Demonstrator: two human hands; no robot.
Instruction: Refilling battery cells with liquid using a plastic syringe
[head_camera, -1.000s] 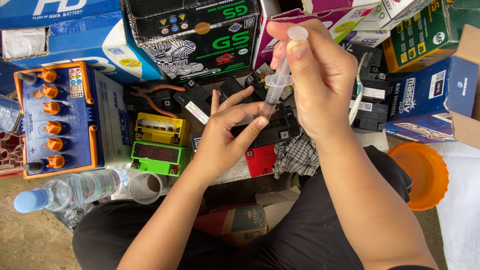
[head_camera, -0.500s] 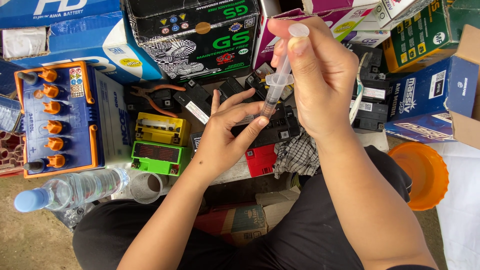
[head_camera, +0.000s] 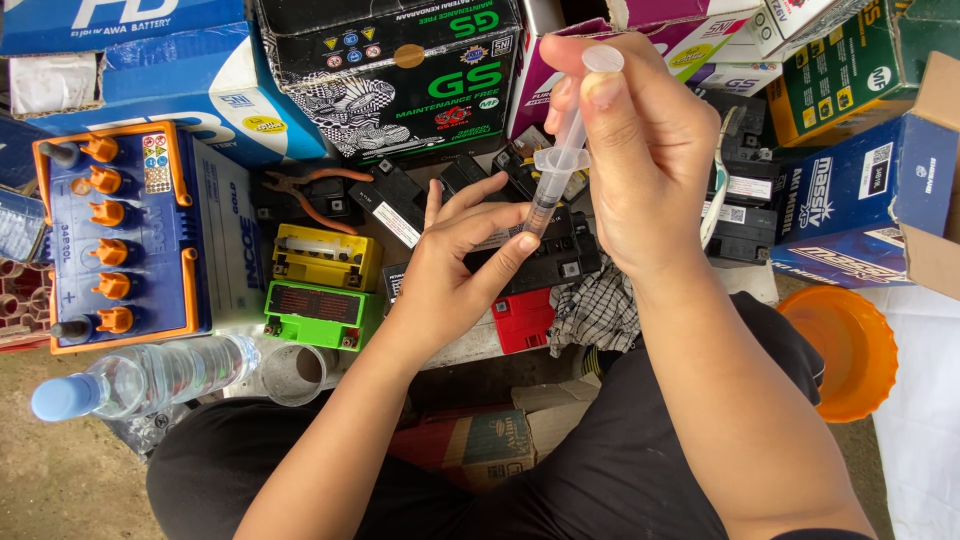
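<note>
A person seen from above holds a clear plastic syringe (head_camera: 560, 165), slim and tube-shaped, tilted with its tip pointing down. The right hand (head_camera: 640, 160) is closed around the syringe's upper barrel, thumb resting on the round plunger top. The left hand (head_camera: 455, 265) sits just below the syringe, half open with fingers fanned, its thumb and forefinger pinched at the tip (whether they grip something small there cannot be told). Directly beneath the syringe lies a boxy black battery (head_camera: 545, 260) with a matte casing. Left of the syringe rest a yellow battery (head_camera: 325, 255) and a green one (head_camera: 320, 315), both small and rectangular. Further left stands a large blue battery (head_camera: 120, 235) with a row of orange caps. Below that lies a ribbed transparent water bottle (head_camera: 150, 375) with a pale blue cap.
</note>
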